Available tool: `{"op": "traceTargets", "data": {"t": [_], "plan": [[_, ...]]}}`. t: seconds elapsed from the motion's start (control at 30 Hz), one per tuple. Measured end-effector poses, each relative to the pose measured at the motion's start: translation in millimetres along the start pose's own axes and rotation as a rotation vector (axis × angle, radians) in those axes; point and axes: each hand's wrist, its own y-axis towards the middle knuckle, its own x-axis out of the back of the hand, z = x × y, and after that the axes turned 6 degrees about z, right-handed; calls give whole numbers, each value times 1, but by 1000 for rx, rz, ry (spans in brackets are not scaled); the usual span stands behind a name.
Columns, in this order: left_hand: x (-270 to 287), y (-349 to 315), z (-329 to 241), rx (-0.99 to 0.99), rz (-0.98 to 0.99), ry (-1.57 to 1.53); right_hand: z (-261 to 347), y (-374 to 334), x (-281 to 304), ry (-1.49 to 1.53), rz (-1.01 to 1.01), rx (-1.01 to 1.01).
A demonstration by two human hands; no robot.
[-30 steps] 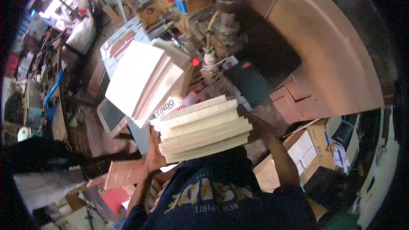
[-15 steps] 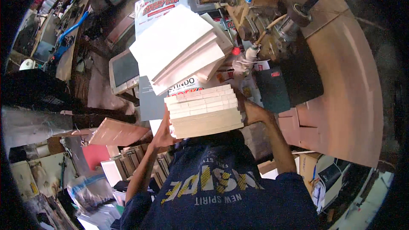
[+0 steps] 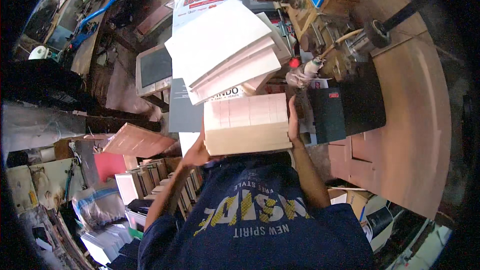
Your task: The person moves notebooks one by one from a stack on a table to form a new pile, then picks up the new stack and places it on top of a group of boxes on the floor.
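A thick block of cream paper sections [image 3: 247,125] is held upright in front of my chest. My left hand [image 3: 198,151] grips its left end near the lower corner, the fingers partly hidden by the block. At the opposite end my right hand [image 3: 294,122] presses flat along the side, fingers pointing up. The block's faces look even, with faint lines across the upper one. Just beyond it, several fanned stacks of white paper [image 3: 225,45] lie on a printed plastic sheet [image 3: 197,7].
A machine with a metal shaft [image 3: 345,45] stands at the right, beside a curved brown board [image 3: 415,120]. Dark grey boards [image 3: 328,115] lie right of my hands. A small wooden stool [image 3: 154,70] is at the left. Several book blocks [image 3: 150,180] stand lower left.
The layers of the paper block, uneven and stepped before, now line up. My right hand has moved from the far-right corner to lie flat against the side.
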Motion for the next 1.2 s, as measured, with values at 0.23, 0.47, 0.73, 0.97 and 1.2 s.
{"op": "traceTargets", "data": {"t": [0.23, 0.47, 0.73, 0.97, 1.2], "plan": [[-26, 10, -46, -285, 12, -225, 22, -19, -1, 11, 115, -17], [-66, 33, -35, -218, -347, -351, -10, -42, 20, 45, 1, -141], [-60, 14, -11, -55, -477, -381, -62, -49, 53, 360, -149, -16], [-72, 20, -29, -62, -528, -490, 12, -66, -1, 18, -1, -227], [-44, 12, -43, -187, -312, 98, 12, -51, 68, -638, 271, -208]]}}
